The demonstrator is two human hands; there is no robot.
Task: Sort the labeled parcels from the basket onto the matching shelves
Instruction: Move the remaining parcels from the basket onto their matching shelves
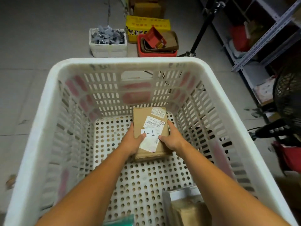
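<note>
Inside basket point(123, 61), 2 hands point(132, 142) point(173, 138) hold 1 pkg point(141, 117)

Your basket point(39, 128) is white, with slots in its walls and round holes in its floor. Your parcel point(141, 115) is brown with white stickers point(153, 123). Past it you see a yellow box point(146, 22) and a red tub point(156, 54).

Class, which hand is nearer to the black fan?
Right. The right hand has its grip on the box edge facing the fan; the left hand holds the opposite edge, farther away.
</note>
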